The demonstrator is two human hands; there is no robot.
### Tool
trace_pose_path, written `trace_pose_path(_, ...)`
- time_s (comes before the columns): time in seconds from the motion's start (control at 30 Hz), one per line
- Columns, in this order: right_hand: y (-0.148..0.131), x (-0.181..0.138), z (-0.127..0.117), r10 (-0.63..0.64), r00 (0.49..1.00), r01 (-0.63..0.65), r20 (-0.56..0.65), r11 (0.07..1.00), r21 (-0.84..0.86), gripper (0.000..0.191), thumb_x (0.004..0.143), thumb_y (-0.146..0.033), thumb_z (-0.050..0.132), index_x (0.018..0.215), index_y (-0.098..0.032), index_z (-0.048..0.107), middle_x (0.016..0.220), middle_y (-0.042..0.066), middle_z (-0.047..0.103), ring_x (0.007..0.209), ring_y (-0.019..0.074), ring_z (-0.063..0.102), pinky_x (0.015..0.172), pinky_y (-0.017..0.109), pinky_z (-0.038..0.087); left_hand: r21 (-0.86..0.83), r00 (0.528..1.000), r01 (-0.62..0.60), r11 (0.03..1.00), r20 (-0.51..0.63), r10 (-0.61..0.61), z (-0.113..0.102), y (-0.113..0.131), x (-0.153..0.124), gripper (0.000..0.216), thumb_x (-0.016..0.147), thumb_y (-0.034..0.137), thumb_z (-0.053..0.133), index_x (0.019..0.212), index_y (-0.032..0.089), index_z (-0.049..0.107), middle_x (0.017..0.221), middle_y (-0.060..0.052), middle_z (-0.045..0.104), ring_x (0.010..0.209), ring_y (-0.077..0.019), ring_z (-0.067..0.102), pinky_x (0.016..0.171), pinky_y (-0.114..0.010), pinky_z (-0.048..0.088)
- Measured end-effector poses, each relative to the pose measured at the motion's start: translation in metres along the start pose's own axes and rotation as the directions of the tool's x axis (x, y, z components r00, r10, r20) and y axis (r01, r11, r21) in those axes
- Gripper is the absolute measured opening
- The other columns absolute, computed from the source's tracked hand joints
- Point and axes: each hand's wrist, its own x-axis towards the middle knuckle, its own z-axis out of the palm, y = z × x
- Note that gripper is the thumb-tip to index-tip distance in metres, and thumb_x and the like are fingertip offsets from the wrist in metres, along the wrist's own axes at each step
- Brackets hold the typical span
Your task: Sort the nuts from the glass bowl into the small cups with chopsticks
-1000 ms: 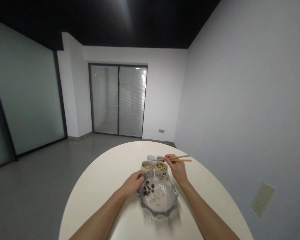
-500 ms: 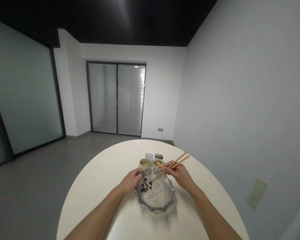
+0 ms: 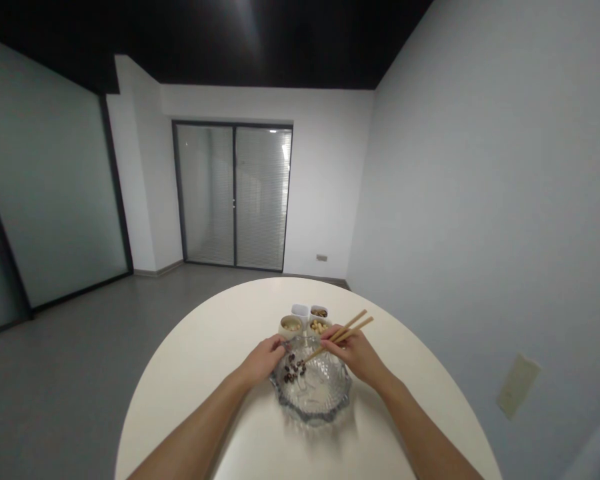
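A clear glass bowl (image 3: 325, 395) with a scalloped rim stands on the round table. Several dark reddish-brown beans (image 3: 294, 369) lie in its left part. My left hand (image 3: 264, 357) is closed on the bowl's upper left rim, thumb over the edge. In my right hand (image 3: 353, 350), held over the bowl's right side, is a pair of wooden chopsticks (image 3: 356, 327). Their tips point down and left, close to the beans; whether they pinch one is too small to tell. Just beyond the bowl, a cup of peanut-like pieces (image 3: 318, 326) is partly covered by my right fingers.
Beside it stands a cream cup (image 3: 291, 327) with pale contents. Behind are a white cup (image 3: 300, 311) and another cup with brownish pieces (image 3: 319, 312). The cream-white table (image 3: 190, 373) has a curved edge near a wall (image 3: 480, 200) on the right.
My right hand and the chopsticks have shifted slightly left, with the chopsticks' rear ends lower. The beans lie closer together near the tips. My left hand stays on the rim.
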Motion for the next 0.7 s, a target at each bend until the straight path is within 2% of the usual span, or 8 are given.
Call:
trace_pose_path(0.17, 0.000, -0.002, -0.001, -0.017, 1.000, 0.017, 0.026, 1.000, 0.004, 0.019, 0.083, -0.039, 0.067, 0.087, -0.020, 0.072, 0.077, 0.003, 0.073, 0.070, 0.0201, 0.067, 0.065, 0.029, 0.054, 0.003, 1.000, 0.014, 1.000, 0.003, -0.014, 0.000, 0.003, 0.000, 0.026, 0.082, 0.032, 0.047, 0.093, 0.016, 0.064, 0.094, -0.004, 0.067, 0.090, -0.0216, 0.058, 0.080, -0.030, 0.042)
trace_pose_path(0.3, 0.001, -0.001, -0.004, -0.018, 1.000, 0.018, -0.006, 0.999, 0.042, 0.021, 0.083, -0.041, 0.068, 0.088, -0.020, 0.071, 0.080, 0.004, 0.074, 0.075, 0.0217, 0.069, 0.068, 0.031, 0.056, 0.003, 1.000, 0.018, 1.000, 0.007, -0.018, 0.000, 0.003, 0.000, 0.026, 0.081, 0.033, 0.048, 0.092, 0.016, 0.064, 0.095, -0.005, 0.067, 0.091, -0.0220, 0.057, 0.081, -0.030, 0.042)
trace_pose_path(0.5, 0.001, 0.012, -0.014, -0.055, 0.978, 0.067, -0.200, 0.996, 0.052, 0.022, 0.081, -0.043, 0.069, 0.086, -0.022, 0.070, 0.080, 0.004, 0.074, 0.075, 0.0218, 0.070, 0.068, 0.033, 0.057, -0.008, 1.000, 0.025, 1.000, 0.007, -0.025, 0.000, 0.001, 0.001, 0.026, 0.081, 0.036, 0.049, 0.090, 0.016, 0.063, 0.091, -0.004, 0.067, 0.088, -0.0214, 0.057, 0.079, -0.029, 0.042)
trace_pose_path(0.7, 0.011, 0.035, -0.008, -0.123, 0.898, 0.100, -0.422, 0.992, -0.077, 0.023, 0.084, -0.043, 0.065, 0.090, -0.021, 0.070, 0.086, 0.005, 0.074, 0.080, 0.0219, 0.069, 0.079, 0.036, 0.056, 0.016, 1.000, 0.002, 1.000, 0.010, -0.002, -0.001, 0.002, 0.001, 0.025, 0.081, 0.031, 0.047, 0.091, 0.016, 0.063, 0.092, -0.004, 0.067, 0.087, -0.0208, 0.057, 0.078, -0.029, 0.041)
